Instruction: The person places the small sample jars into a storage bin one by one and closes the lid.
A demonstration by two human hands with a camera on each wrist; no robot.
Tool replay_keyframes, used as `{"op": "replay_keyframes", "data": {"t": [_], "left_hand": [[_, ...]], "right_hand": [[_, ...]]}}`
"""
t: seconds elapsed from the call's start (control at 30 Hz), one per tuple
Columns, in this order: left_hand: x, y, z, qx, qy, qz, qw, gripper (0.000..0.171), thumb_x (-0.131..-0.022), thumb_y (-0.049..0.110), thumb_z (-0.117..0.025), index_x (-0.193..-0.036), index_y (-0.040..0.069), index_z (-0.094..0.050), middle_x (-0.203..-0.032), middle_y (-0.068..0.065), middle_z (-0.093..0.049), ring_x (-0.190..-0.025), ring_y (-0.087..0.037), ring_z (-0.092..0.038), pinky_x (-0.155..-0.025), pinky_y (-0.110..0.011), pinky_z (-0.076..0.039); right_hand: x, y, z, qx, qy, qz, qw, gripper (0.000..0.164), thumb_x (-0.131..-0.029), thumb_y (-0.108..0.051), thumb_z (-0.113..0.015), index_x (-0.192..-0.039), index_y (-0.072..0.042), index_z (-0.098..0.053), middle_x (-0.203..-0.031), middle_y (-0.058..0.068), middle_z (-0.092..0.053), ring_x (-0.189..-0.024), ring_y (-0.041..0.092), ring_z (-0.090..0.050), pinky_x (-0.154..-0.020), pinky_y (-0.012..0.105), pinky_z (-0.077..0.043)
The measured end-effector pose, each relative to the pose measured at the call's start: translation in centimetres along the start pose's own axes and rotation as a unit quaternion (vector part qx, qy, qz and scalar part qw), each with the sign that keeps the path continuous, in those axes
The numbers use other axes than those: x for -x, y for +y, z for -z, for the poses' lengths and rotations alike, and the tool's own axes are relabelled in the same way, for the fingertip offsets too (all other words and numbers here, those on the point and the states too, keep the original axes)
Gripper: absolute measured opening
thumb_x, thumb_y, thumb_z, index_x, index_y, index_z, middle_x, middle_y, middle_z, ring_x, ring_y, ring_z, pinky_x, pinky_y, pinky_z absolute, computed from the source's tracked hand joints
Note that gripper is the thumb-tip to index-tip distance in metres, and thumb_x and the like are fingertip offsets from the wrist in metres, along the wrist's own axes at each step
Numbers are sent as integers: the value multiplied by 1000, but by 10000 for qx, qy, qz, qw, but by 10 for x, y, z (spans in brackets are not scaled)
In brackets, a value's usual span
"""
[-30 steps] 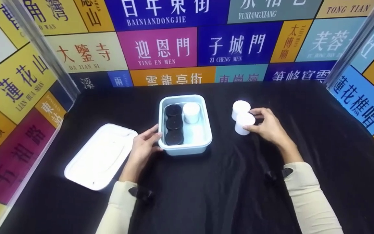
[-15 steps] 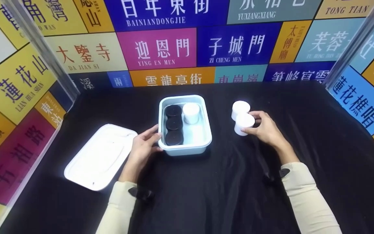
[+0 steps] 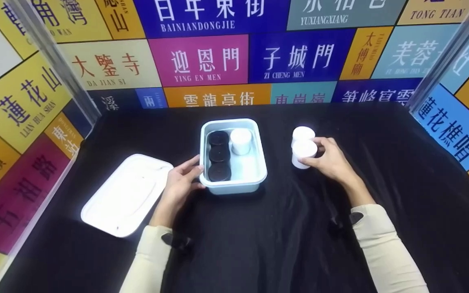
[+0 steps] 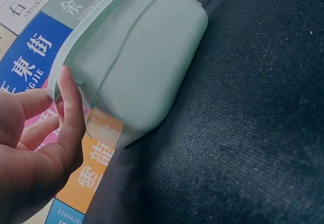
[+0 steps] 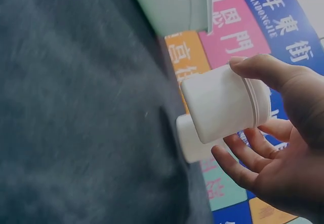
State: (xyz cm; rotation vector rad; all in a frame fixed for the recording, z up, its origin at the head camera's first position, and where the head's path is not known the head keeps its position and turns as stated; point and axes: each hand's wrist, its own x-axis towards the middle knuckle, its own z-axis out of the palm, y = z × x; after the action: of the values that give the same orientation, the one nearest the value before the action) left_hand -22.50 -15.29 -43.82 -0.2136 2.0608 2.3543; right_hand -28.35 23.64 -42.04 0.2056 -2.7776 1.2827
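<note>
In the head view, my left hand (image 3: 179, 181) grips the left rim of a pale green plastic box (image 3: 234, 188), thumb and fingers at its edge. Inside the box, several black-lidded jars (image 3: 219, 154) stand in a column on the left, with one white jar (image 3: 241, 142) at the back right. To the right of the box, my right hand (image 3: 332, 160) holds a white screw-lid jar (image 3: 303, 154) between thumb and fingers. The right wrist view has this jar (image 5: 217, 102) upright in the grasp. Just behind it is a second white jar (image 3: 303, 132), partly hidden.
A white lid (image 3: 124, 195) lies flat to the left of the box, beside the left forearm. Black cloth (image 3: 267, 244) covers the table. Panels printed with lettering (image 3: 202, 59) rise at the back and sides, with clear corner posts (image 3: 438, 57).
The white jar in my right hand has shifted slightly left, overlapping the jar behind it more. My left hand and the box hold their place.
</note>
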Motion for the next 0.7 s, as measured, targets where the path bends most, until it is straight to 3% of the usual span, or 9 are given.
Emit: {"op": "replay_keyframes", "data": {"t": [0.23,0.57,0.7], "left_hand": [[-1,-1,-1,-22,37,-11,10000,44,-97,4,-62,-141,2,-55,-114,-20,-64,-74,-14,-65,-56,-23,-58],[-1,0,-1,-1,-87,-41,10000,44,-99,3,-59,-142,1,-53,-121,-24,-62,-75,-14,-63,-55,-23,-57],[0,1,0,-47,-114,-20,9999,44,-99,3,-58,-143,1,-53,-127,-26,-60,-76,-14,-62,-54,-22,-56]], "right_hand": [[4,-22,1,-290,-18,183,9994,72,-82,-18,-81,-141,5,-47,-137,26,-50,-123,40,-58,-102,45,-48],[0,-50,-1,-816,-163,422,9956,64,-85,-16,-79,-140,-3,-51,-139,22,-56,-119,37,-58,-105,48,-50],[-4,-63,-3,-998,-291,393,9938,63,-85,-17,-79,-140,-3,-51,-140,21,-55,-125,38,-57,-109,51,-50]]}}
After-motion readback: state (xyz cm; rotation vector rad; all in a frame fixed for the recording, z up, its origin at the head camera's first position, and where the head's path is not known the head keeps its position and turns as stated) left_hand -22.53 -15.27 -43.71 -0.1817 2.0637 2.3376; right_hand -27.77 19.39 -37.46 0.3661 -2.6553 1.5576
